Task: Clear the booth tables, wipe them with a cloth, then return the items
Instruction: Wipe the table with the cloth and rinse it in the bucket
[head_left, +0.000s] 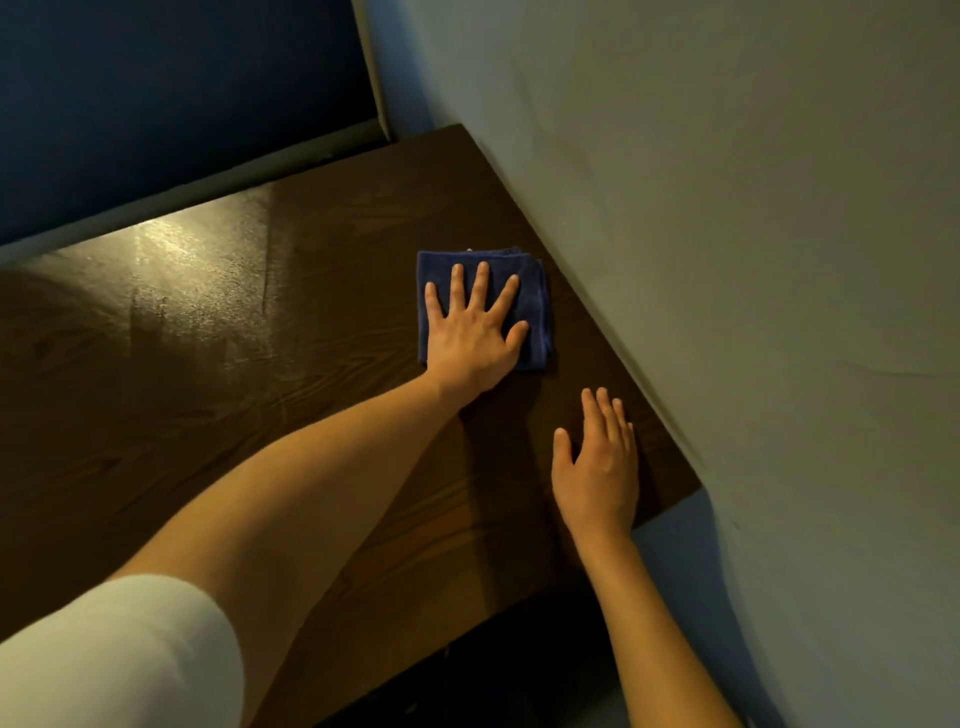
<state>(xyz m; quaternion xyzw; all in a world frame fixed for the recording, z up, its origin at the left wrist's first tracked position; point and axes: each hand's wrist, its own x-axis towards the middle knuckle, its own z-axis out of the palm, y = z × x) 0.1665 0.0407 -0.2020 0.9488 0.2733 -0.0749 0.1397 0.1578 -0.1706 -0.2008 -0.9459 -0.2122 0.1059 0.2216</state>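
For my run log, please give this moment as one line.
step: wiping | left hand: flat on blue cloth, fingers spread | right hand: flat on table | cloth: folded, near wall

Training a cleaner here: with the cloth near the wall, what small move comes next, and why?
Probably slide the blue cloth left, away from the wall: the left hand presses it flat near the table edge there, and the tabletop stretches away leftward.

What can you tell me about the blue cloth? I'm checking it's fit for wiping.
The blue cloth looks like dark navy terry, folded into a rough square with layered edges showing at its top and right. It lies flat on the dark wood-grain table, close to the wall. The left hand presses on it, fingers spread.
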